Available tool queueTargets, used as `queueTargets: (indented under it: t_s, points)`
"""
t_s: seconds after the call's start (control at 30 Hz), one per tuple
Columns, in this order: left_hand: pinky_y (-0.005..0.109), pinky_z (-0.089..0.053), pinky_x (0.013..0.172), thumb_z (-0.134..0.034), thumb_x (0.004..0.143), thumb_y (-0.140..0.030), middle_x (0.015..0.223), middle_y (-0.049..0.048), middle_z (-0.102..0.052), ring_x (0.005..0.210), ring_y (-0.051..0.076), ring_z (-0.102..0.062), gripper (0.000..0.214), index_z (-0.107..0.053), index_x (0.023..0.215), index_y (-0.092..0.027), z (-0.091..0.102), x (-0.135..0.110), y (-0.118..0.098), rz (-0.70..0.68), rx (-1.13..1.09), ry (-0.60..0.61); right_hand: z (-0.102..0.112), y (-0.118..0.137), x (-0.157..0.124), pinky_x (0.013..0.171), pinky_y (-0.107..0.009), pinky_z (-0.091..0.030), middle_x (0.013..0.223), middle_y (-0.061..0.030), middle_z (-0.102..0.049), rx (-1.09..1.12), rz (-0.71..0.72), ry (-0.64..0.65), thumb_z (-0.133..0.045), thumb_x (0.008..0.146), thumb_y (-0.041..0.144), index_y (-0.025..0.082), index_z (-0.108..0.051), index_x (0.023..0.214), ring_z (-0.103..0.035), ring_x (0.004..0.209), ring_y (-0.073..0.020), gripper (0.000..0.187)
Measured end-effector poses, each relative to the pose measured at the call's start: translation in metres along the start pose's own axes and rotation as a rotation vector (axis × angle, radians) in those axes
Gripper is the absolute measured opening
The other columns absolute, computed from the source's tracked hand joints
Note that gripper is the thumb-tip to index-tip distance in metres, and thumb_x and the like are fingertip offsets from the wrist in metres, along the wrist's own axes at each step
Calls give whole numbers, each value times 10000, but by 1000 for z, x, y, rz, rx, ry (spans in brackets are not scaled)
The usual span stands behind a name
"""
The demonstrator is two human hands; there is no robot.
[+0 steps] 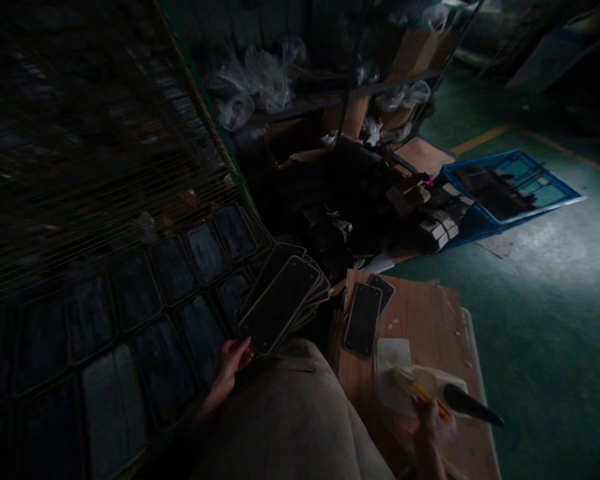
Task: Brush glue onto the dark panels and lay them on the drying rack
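Observation:
My left hand pinches the near left corner of a dark rectangular panel with rounded corners, a pale rim and small marks near its corners. This panel lies on top of a fanned stack of similar ones. Over the wooden board on the right, my right hand is closed around a slim yellow-orange tool, its kind unclear in the dim light. Beside it are a pale cloth or sheet and a black tapered handle-like piece. Another dark panel rests on the board, overlapping a second.
Rows of dark panels cover the surface at left, beside a wire mesh cage. The wooden board sits at right. Beyond are a blue crate, white-ended boxes, an open carton and shelved plastic bags.

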State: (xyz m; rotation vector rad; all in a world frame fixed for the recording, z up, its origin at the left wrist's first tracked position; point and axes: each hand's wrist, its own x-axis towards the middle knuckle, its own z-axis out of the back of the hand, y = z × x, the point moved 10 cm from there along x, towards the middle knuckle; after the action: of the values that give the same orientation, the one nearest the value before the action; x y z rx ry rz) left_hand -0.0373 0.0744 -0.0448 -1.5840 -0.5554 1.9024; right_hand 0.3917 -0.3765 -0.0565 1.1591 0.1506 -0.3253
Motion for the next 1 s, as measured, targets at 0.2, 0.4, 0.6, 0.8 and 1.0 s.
queueTargets:
  t_s: [0.2, 0.4, 0.6, 0.8, 1.0]
  points:
    - [197, -480, 394, -818, 669, -215, 617, -57, -591, 413, 100, -592, 322, -535, 815, -165, 6, 8, -18, -157, -31, -85, -134, 143, -52, 648, -340, -586, 825, -64, -706, 122, 240, 349, -673, 773, 563, 162, -619, 1104, -693, 681, -211, 523]
    - [222, -498, 419, -812, 633, -289, 530, -31, -595, 424, 131, -602, 309, -547, 718, -156, 3, 20, -18, -145, 44, -44, -255, 254, -167, 654, -264, -503, 978, -83, -702, -216, 866, 770, -446, 959, 394, 180, -644, 1182, -647, 753, -167, 367]
    - [226, -510, 434, -804, 647, -338, 538, -14, -615, 445, 130, -612, 319, -546, 679, -153, -1, 19, -16, -112, -42, 37, -301, 262, -203, 587, -219, -414, 978, -69, -665, -570, 1184, 804, -367, 1006, 277, 194, -622, 1220, -616, 716, -146, 343]
    - [219, -502, 427, -805, 681, -338, 534, -17, -607, 430, 128, -609, 325, -538, 705, -154, -1, 20, -13, -66, -70, 73, -314, 245, -224, 535, -216, -331, 1015, -64, -666, -769, 1268, 805, -361, 1002, 212, 201, -609, 1231, -594, 691, -131, 338]
    - [212, -523, 460, -840, 659, -346, 564, -21, -623, 451, 114, -619, 355, -558, 740, -147, -4, 22, -9, -31, -143, 134, -279, 208, -292, 579, -211, -361, 884, -44, -654, -746, 1292, 1013, -384, 984, 150, 195, -621, 1123, -600, 703, -135, 279]
